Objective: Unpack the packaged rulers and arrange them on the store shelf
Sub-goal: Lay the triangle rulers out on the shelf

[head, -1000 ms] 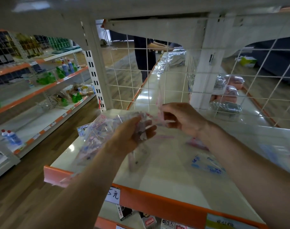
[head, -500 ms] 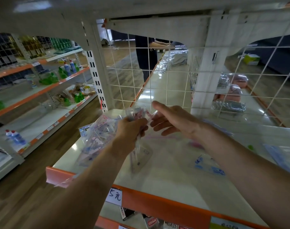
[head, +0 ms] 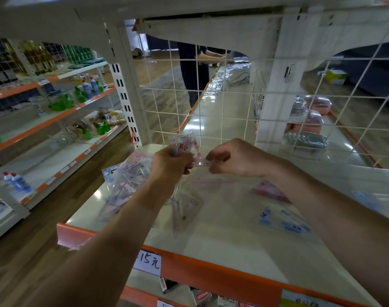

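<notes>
The task seems to be in its middle part. In the centre of the frame the left hand (head: 170, 166) grips a bundle of packaged rulers (head: 184, 144), with the fingers curled around it. The right hand (head: 238, 159) pinches the clear edge of one packet (head: 201, 162) from this bundle, I think in order to pull it free.

At centre left, beside the left forearm, a bigger clear bag (head: 125, 187) full of pink-printed packets lies on the shelf (head: 222, 240). I judge that most of the stock is there and is not yet unpacked.

A few pieces already lie on the shelf: a pink packet (head: 269, 191) at centre right, a blue-printed packet (head: 284, 221) at lower right, and a clear piece (head: 184, 207) just below the hands. This last one is perhaps a set square, but it is too blurred to be sure. They lie scattered, not in a row, so the arranging itself looks to be mostly left to do.

The shelf surface is cream and glossy, with an orange front edge carrying a handwritten price label (head: 148, 260) at lower centre. A white wire grid (head: 211, 107) closes the back. Behind it, at upper centre, another person (head: 190, 69) in dark clothes stands at a long shelf. On the left of the frame are other shelves with green bottles (head: 62, 103), above a wooden floor (head: 62, 209).
</notes>
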A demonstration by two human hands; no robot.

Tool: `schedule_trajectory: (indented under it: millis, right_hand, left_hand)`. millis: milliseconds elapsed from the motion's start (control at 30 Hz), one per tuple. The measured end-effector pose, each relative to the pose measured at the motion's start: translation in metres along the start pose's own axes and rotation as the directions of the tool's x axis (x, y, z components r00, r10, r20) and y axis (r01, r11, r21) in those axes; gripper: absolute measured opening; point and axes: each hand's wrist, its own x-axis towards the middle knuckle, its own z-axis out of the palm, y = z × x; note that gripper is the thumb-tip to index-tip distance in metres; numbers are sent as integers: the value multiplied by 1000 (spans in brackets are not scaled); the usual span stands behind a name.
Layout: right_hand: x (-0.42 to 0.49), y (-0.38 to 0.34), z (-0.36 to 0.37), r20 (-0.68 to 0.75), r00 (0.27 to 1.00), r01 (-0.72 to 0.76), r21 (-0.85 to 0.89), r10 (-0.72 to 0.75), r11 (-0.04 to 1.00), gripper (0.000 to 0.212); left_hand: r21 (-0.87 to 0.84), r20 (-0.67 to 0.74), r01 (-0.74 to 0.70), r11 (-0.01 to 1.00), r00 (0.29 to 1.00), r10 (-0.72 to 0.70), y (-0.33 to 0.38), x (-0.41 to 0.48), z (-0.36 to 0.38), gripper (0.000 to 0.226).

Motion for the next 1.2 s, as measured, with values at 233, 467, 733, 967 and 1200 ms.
schedule_trajectory:
  millis: [233,467,733,967,1200]
  right_hand:
    - [-4,15,8,-154,983,-121,-100,104,988,31]
    - [-5,24,27,-130,978,-193,-245,165,950,35]
    - [-3,10,9,-325,929,-75,296,174,952,21]
    - [-1,7,9,-242,963,-39,326,123,945,29]
    - [-5,25,-1,-213,884,-224,590,416,776,8]
  left_hand:
    - [-95,-118,72,993,990,-83,-2,8,-20,13]
    - [-253,113,220,942,974,-197,2,3,-16,10]
    - [-353,353,354,866,908,-227,7,-5,-11,12]
    - [-321,372,408,855,884,-283,4,-4,-12,7]
    - [-529,198,394,752,919,-342,-8,11,-32,20]
